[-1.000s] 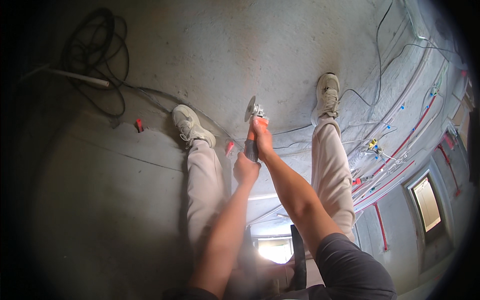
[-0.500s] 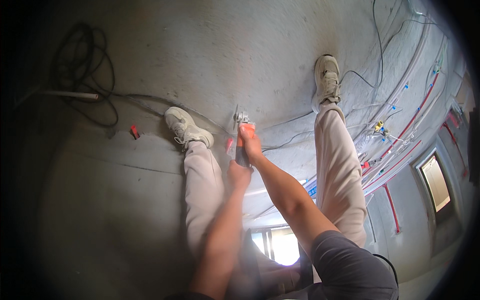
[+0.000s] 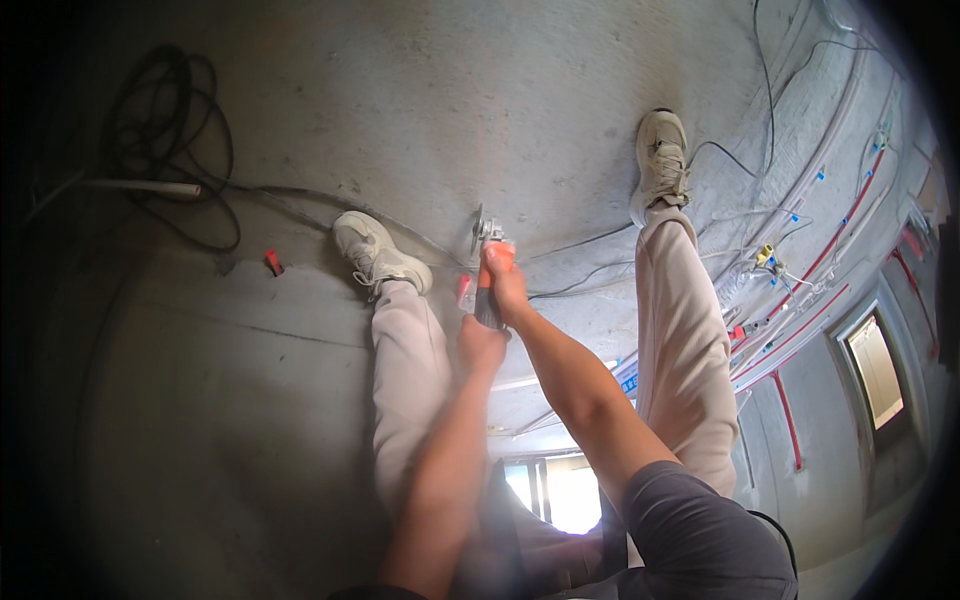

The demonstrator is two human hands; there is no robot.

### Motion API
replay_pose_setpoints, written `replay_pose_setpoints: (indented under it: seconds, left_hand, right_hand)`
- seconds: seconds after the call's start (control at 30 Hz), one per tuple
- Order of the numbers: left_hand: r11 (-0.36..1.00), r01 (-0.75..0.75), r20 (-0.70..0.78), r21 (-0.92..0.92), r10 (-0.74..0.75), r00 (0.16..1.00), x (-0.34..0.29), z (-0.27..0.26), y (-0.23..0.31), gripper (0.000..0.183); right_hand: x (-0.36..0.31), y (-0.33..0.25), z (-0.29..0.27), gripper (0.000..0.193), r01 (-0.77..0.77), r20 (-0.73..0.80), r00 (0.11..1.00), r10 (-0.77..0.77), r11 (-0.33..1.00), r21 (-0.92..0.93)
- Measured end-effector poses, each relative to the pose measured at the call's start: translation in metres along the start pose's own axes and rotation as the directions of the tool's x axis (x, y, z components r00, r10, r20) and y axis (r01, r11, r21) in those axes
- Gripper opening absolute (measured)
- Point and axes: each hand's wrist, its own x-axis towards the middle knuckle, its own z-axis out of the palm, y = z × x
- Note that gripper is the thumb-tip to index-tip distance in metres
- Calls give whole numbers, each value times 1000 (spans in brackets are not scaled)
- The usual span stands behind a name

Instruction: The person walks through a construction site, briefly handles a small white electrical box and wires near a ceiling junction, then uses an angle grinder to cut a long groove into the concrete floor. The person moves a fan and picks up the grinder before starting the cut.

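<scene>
Both my hands grip an angle grinder [image 3: 488, 305] with an orange head and a dark body. My right hand [image 3: 508, 286] is closed around its front part, just behind the metal gear head. Around the rear of the body, my left hand [image 3: 482, 345] is wrapped. The thin cutting disc [image 3: 479, 226] stands edge-on at the far end, close over the grey concrete floor [image 3: 480, 120]. Whether it touches the concrete I cannot tell. A small red piece [image 3: 464, 288] shows just left of the grinder.
My shoes stand apart, the left shoe [image 3: 375, 250] near the grinder, the right shoe [image 3: 662, 160] farther off. A black cable coil [image 3: 150, 120] and a pale pipe [image 3: 150, 187] lie left. Another red piece [image 3: 273, 262] is nearby. Red conduits [image 3: 830, 240] and wires run along the right.
The grinder has shifted slightly away from me, with both hands still on it. The whole view has drifted a little.
</scene>
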Motion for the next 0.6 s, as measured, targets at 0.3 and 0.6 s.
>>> replay_pose_setpoints:
  seconds: [0.3, 0.6]
  left_hand:
    - [1000, 0, -12, 10, 0, 1000, -6, -6, 6, 52]
    - [1000, 9, -21, 16, -9, 1000, -7, -7, 8, 51]
  right_hand:
    - [-6, -6, -1, 64, -108, 83, 991, 109, 994, -21]
    - [-10, -8, 2, 60, -115, 50, 992, 115, 993, 5]
